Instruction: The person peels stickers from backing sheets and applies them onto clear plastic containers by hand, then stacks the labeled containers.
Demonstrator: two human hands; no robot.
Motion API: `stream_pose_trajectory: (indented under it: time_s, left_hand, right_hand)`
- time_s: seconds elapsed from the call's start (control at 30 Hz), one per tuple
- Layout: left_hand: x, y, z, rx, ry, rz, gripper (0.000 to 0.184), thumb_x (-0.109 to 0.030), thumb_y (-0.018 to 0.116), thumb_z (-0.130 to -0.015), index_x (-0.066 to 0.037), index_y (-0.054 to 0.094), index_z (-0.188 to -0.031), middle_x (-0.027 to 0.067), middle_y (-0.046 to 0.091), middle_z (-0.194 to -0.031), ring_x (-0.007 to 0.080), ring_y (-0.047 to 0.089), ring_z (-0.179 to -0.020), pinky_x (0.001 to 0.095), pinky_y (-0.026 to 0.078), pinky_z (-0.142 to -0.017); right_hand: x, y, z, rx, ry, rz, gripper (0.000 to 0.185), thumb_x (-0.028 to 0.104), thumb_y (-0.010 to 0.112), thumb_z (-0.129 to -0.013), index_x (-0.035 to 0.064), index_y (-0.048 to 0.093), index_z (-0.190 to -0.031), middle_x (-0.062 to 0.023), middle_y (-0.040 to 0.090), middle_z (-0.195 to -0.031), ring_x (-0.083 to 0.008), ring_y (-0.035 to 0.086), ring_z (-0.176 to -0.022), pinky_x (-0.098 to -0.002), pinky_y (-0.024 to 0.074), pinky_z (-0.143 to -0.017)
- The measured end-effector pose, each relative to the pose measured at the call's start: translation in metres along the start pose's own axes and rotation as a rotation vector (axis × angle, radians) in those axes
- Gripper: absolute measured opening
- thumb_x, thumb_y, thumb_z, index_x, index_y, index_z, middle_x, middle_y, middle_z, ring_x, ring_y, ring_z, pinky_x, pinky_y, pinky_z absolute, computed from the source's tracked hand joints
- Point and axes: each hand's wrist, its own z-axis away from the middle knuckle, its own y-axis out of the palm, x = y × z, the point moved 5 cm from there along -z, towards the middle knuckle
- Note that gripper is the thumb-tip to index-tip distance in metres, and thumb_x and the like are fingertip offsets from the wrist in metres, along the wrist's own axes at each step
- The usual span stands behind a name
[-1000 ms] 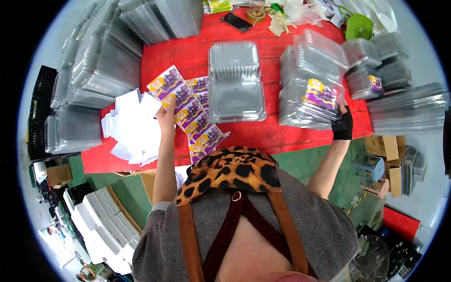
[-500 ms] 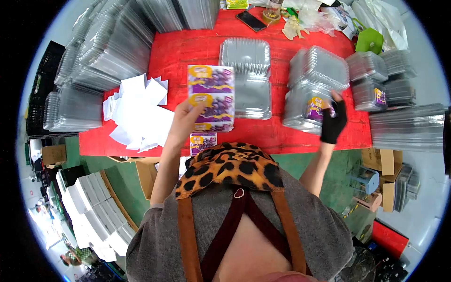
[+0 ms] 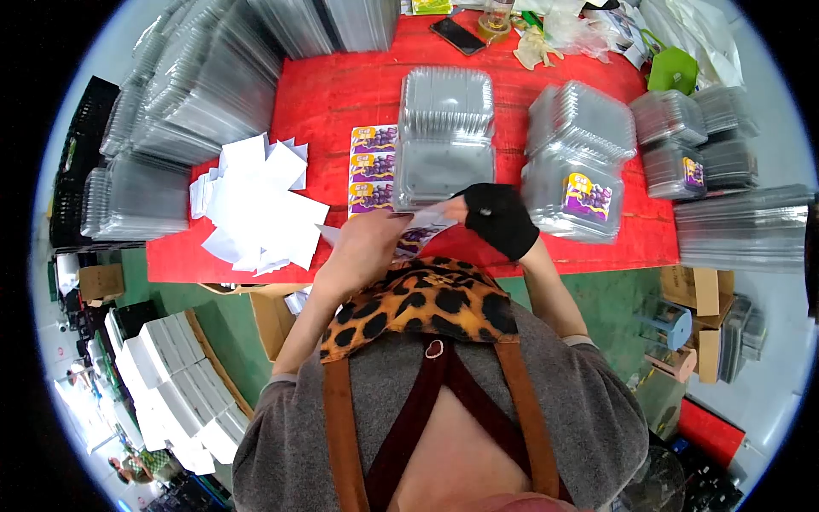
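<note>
Label sheet (image 3: 415, 241), grape-printed (lettering too small to read): held between both hands, near the table's (image 3: 333, 107) front edge. Left hand (image 3: 360, 247), bare: fingers closed on it. Right hand (image 3: 502, 224), black-gloved: pinching its edge. Similar grape label (image 3: 587, 196): on a clear box (image 3: 546, 205).

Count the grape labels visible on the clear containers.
2: one label on the near container right of the gloved right hand, another label on a smaller container farther right. Others may be hidden by stacking.
</note>
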Motion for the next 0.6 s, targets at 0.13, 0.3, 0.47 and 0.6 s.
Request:
stream_pose_trajectory:
  time_s: [0.13,0.3,0.47,0.6]
  left_hand:
    - [0.055,0.002,0.016,-0.109,-0.227,0.056,0.029,-0.004,0.053,-0.087,-0.008,0.066,-0.113,0.0224,0.065,-0.096,0.0415,0.061,-0.090,0.0468,0.049,-0.078]
    - [0.122,0.013,0.033,-0.219,-0.676,0.912,0.030,-0.018,0.063,-0.093,0.010,0.064,-0.106,0.0129,0.072,-0.094,0.0164,0.070,-0.079,0.0287,0.056,-0.068]
    - [0.140,0.034,0.037,-0.279,-0.872,1.220,0.033,-0.020,0.065,-0.092,0.010,0.062,-0.107,0.0147,0.072,-0.095,0.0189,0.071,-0.075,0.0301,0.058,-0.065]
    - [0.139,0.043,0.040,-0.282,-0.946,1.356,0.038,-0.021,0.066,-0.091,0.010,0.059,-0.112,0.0161,0.071,-0.099,0.0214,0.072,-0.078,0.0314,0.060,-0.068]
  right_hand:
    - [-0.039,-0.040,0.006,-0.436,0.305,-0.041,0.016,0.014,0.068,-0.088,0.0014,0.074,-0.096,-0.0110,0.073,-0.089,-0.0167,0.070,-0.082,-0.0294,0.0534,-0.070]
    - [-0.025,-0.023,-0.014,-0.364,-0.144,0.427,0.017,0.008,0.068,-0.080,0.0054,0.071,-0.096,-0.0131,0.070,-0.091,-0.0307,0.066,-0.080,-0.0388,0.0538,-0.071]
    - [-0.065,0.016,-0.019,-0.272,-0.248,0.520,0.018,0.009,0.069,-0.078,0.0065,0.069,-0.096,-0.0123,0.069,-0.094,-0.0306,0.066,-0.084,-0.0412,0.0536,-0.072]
    - [-0.083,0.033,-0.017,-0.203,-0.291,0.544,0.019,0.009,0.068,-0.077,0.0061,0.068,-0.096,-0.0124,0.068,-0.098,-0.0304,0.065,-0.088,-0.0424,0.0528,-0.074]
